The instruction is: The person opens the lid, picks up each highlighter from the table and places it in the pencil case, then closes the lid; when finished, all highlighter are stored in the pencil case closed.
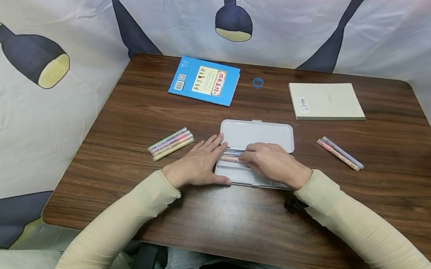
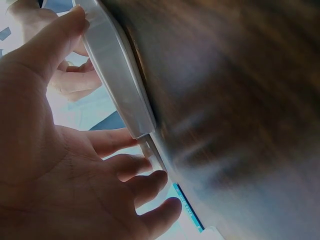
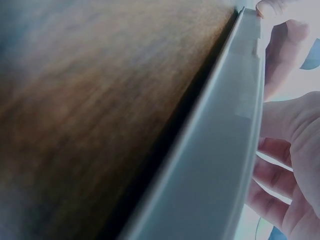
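Note:
A white pencil case (image 1: pixel 257 135) lies with its lid folded back on the table. My left hand (image 1: pixel 202 161) rests at its left side, fingers spread and fairly straight, thumb on the front edge. In the left wrist view that thumb (image 2: pixel 65 30) touches the case wall (image 2: pixel 117 70). My right hand (image 1: pixel 272 162) reaches into the case with bent fingers and holds a pink pen (image 1: pixel 230 159) there; its fingertips are partly hidden. Beside that pen lies a bluish-grey pen (image 1: pixel 233 153). In the right wrist view the case wall (image 3: pixel 210 135) hides part of the right hand (image 3: pixel 305 145).
Several pastel pens (image 1: pixel 171 143) lie left of the case, and two more pens (image 1: pixel 340 153) lie to the right. Farther back are a blue book (image 1: pixel 206 81), a blue tape roll (image 1: pixel 258 83) and a cream book (image 1: pixel 326 101). A patterned curtain (image 1: pixel 277 21) hangs behind the table.

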### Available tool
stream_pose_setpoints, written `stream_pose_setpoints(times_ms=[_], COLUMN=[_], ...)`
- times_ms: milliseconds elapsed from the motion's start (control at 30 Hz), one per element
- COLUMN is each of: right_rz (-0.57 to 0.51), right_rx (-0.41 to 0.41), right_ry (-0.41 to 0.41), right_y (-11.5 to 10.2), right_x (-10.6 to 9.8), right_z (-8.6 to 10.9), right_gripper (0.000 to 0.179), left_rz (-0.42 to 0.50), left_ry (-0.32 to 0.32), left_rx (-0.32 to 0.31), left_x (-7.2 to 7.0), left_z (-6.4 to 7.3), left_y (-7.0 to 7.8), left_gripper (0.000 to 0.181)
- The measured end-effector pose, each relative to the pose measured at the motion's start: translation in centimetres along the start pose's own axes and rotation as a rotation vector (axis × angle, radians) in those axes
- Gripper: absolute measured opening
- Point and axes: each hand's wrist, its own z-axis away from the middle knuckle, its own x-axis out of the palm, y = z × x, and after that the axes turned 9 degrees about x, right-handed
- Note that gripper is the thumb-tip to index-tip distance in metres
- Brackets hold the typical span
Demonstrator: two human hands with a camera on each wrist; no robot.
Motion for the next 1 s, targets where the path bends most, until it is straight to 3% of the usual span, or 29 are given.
stream_pose_setpoints(times_ms=[1000], right_rz=[-0.002], right_rx=[0.02], right_ry=[0.021], right_y=[0.43], right_x=[-0.28], right_z=[0.74], right_gripper=[0.016], left_rz=[-0.005], left_ry=[-0.001], left_rx=[0.001], left_x=[-0.01], left_z=[-0.01], left_y=[0.0], left_gripper=[0.108])
